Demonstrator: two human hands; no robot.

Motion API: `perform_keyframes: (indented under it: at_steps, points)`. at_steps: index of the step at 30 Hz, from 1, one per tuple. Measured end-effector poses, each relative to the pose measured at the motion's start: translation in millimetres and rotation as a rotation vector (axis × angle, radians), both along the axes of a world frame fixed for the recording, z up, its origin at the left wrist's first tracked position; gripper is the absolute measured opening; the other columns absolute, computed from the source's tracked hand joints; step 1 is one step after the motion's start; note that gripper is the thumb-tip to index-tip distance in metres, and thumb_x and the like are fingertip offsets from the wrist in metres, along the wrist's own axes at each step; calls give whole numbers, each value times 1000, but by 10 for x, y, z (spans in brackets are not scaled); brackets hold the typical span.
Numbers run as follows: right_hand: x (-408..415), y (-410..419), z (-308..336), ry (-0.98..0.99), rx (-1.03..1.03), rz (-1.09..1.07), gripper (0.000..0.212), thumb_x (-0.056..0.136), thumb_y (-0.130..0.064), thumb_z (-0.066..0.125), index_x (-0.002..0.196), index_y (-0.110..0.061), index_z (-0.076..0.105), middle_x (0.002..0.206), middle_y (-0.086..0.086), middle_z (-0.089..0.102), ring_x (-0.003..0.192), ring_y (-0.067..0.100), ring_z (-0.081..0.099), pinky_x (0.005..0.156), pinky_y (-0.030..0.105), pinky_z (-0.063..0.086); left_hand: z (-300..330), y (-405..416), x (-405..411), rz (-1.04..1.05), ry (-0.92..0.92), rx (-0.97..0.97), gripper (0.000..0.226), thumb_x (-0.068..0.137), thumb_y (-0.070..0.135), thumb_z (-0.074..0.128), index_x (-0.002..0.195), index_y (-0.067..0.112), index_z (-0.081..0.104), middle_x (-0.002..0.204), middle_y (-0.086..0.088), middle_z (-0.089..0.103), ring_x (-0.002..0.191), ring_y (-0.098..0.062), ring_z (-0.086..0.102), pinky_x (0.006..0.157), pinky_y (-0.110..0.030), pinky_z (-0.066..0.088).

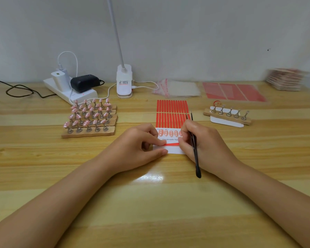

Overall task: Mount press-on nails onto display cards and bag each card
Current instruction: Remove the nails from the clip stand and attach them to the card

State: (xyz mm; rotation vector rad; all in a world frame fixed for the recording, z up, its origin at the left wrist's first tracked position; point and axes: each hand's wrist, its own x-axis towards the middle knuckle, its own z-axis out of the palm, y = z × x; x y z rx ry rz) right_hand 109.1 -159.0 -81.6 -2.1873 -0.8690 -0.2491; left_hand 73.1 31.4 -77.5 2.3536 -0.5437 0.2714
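Left hand pinches the display card's left end; right hand grips black tweezers and fingers the red strip running left-right across the card — both hands touching it, mid-table. Nails already line the card's far row. Tape sheet just beyond; loaded nail stands left, bags near the far edge.

Both forearms bare, no sleeves or jewellery.
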Motion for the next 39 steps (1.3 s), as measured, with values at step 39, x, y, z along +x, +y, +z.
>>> perform_keyframes:
  at_steps: [39]
  points:
    - [17,-180,-15,30,-48,-143,36,82,-1,56,66,-28,38,54,-12,48,52,6,46,49,19,35,-18,4,-28,-4,-56,65,21,80,20,70,99,13,74,86,4,56,59,-10,50,59,-18,39]
